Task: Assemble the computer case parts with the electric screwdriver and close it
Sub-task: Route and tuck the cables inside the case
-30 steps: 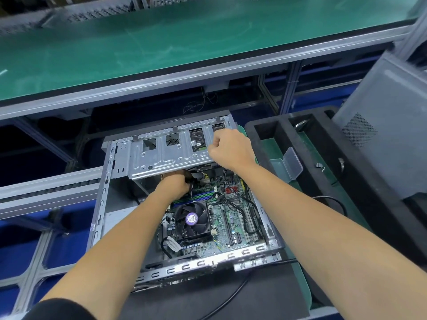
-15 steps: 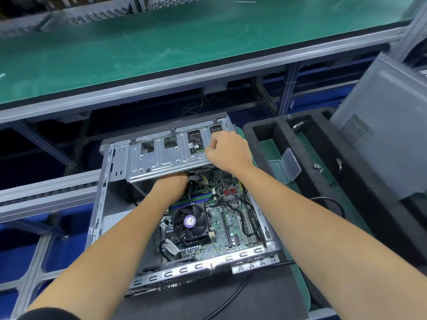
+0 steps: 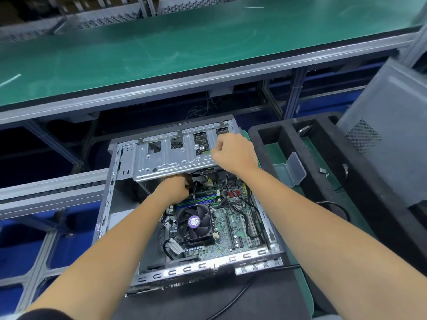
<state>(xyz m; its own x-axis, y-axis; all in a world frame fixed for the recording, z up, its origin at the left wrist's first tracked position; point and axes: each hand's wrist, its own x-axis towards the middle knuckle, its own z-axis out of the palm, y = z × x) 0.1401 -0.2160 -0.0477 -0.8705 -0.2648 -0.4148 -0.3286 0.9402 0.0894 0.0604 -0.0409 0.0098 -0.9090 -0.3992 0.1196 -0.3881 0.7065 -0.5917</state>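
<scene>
Open grey steel computer case [image 3: 105,204] — lies on its side at the bench's near edge, interior facing up, resting partly on a black mat [image 3: 208,303].

Perforated silver metal drive cage [image 3: 171,155] — spans the far end of the case, raised over the board's far edge.

Green motherboard [image 3: 233,218] — fills the case floor; a black round cooling fan with a purple centre label [image 3: 194,221] sits near its middle, black cables running beside and around it.

Right hand [image 3: 232,153] — fingers curled, resting on the right end of the drive cage; whether they pinch anything cannot be told, the fingertips being hidden.

Left hand [image 3: 174,188] — reaches under the cage's near edge, fingers tucked among the cables there; its grip cannot be told.

Black foam tray with compartments [image 3: 291,130] — just right of the case; a clear plastic box with its hinged lid open [image 3: 292,168] sits in a green-floored compartment.

Grey metal side panel with a mesh vent [image 3: 388,135] — leans upright at the far right.

Green-topped workbench with aluminium edging [image 3: 161,54] — runs across behind the case.

The electric screwdriver does not show.
</scene>
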